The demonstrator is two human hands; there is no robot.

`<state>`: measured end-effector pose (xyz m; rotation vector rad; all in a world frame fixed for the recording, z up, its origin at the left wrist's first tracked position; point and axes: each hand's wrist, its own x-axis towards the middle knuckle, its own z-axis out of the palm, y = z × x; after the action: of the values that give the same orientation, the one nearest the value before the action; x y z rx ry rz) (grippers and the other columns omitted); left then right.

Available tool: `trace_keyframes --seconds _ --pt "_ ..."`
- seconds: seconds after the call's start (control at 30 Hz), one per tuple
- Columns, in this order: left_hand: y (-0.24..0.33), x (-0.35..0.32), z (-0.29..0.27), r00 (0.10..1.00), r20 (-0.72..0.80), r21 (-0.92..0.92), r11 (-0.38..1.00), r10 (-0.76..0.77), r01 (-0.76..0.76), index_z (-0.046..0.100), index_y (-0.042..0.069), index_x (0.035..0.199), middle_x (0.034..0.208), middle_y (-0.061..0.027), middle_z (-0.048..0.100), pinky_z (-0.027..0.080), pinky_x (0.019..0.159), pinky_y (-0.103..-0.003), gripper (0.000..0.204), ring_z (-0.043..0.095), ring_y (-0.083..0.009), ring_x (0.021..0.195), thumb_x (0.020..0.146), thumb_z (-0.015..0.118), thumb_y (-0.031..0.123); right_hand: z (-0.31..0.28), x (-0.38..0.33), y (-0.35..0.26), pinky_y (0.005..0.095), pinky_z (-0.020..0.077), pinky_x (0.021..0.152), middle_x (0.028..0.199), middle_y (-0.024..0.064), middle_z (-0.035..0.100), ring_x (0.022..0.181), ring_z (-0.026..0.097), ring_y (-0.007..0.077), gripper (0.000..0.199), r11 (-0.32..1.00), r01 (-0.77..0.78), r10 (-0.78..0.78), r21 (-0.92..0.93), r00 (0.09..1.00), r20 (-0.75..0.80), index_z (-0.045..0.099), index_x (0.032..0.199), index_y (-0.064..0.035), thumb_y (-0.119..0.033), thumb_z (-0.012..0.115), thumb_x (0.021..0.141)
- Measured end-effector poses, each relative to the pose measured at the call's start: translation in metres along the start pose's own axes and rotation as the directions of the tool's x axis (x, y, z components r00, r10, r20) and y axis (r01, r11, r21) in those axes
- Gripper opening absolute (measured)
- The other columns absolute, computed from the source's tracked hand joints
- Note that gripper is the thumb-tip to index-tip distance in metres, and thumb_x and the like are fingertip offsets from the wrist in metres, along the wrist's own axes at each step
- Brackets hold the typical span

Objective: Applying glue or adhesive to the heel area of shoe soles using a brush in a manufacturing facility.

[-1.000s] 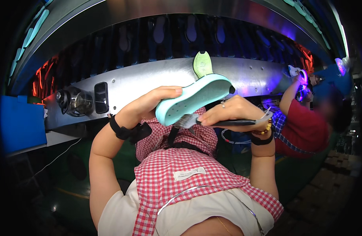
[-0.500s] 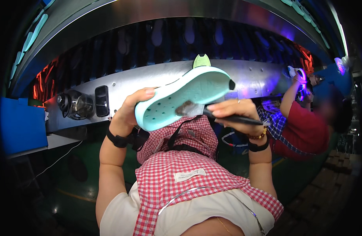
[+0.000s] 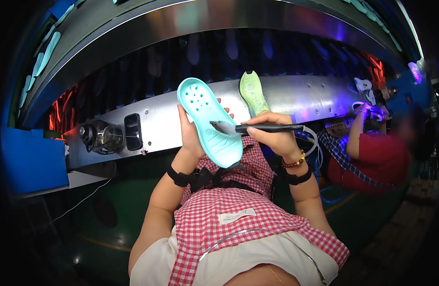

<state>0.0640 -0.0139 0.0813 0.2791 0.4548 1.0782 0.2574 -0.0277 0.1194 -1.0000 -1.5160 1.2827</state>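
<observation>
Our single head-worn fisheye view, we look down and forward over the chest, close on our left hand [image 3: 193,138] and right hand [image 3: 272,138], steel conveyor [image 3: 296,97] just beyond, edges bending at the rim

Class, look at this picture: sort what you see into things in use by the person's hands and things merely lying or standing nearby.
In use:
- turquoise shoe sole, held by left hand
- dark brush, held by right hand, bristles on the sole

Nearby, untouched:
- green sole on the metal shelf
- glass jar
- blue box
</observation>
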Motion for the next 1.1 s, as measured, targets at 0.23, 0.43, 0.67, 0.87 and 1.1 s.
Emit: trace_keyframes --seconds 0.23,0.43,0.67,0.87,1.1 --pt "0.002 0.004 -0.006 0.941 -0.202 0.137 0.959 0.273 -0.249 0.043 0.004 0.113 0.1 -0.0144 0.055 0.044 0.084 -0.04 0.083 0.054 -0.0268 0.094 0.075 0.015 0.073 0.03 -0.003 -0.008 0.0294 0.0468 0.057 0.062 0.0085 0.058 0.059 0.057 0.0211 0.018 0.758 0.502 -0.46 -0.417 0.864 0.203 0.063 0.078 -0.005 -0.006 0.067 0.06" --pt "0.01 -0.005 0.003 0.968 0.037 -0.067 0.967 0.249 -0.246 0.042 0.003 0.118 0.103 -0.0149 0.053 0.039 0.089 -0.044 0.084 0.051 -0.0294 0.097 0.076 0.016 0.072 0.003 -0.001 -0.031 0.0269 0.0453 0.056 0.071 0.0095 0.061 0.063 0.057 0.0189 0.018 0.979 0.184 -0.156 -0.093 0.956 0.25 0.065 0.083 -0.0038 -0.006 0.067 0.065" --pt "0.016 -0.001 0.021 0.93 0.156 -0.053 0.943 0.334 -0.329 0.037 0.004 0.124 0.099 -0.0123 0.055 0.041 0.086 -0.043 0.087 0.053 -0.0286 0.093 0.075 0.017 0.073 0.014 0.001 -0.041 0.0267 0.0458 0.064 0.076 0.0095 0.062 0.07 0.058 0.0184 0.023 0.924 0.38 -0.34 -0.034 0.861 0.378 0.064 0.088 -0.0032 -0.003 0.068 0.065" --pt "0.03 -0.004 0.029 0.915 0.127 0.062 0.917 0.384 -0.394 0.04 0.004 0.121 0.102 -0.0125 0.055 0.042 0.085 -0.045 0.086 0.053 -0.0304 0.094 0.075 0.021 0.073 -0.001 0.002 -0.028 0.0271 0.0462 0.07 0.082 0.0083 0.064 0.077 0.058 0.0169 0.023 0.955 0.295 -0.266 -0.037 0.904 0.333 0.065 0.089 -0.0026 -0.001 0.067 0.066" --pt "0.039 -0.011 0.053 0.912 0.117 0.012 0.917 0.394 -0.398 0.04 0.002 0.12 0.112 -0.0158 0.051 0.037 0.091 -0.048 0.079 0.05 -0.032 0.101 0.079 0.025 0.068 -0.004 0.007 -0.008 0.0314 0.0446 0.084 0.1 0.0166 0.058 0.094 0.057 0.0209 0.019 0.871 -0.088 -0.049 0.483 0.963 0.264 0.057 0.093 0.0031 0.002 0.058 0.074"
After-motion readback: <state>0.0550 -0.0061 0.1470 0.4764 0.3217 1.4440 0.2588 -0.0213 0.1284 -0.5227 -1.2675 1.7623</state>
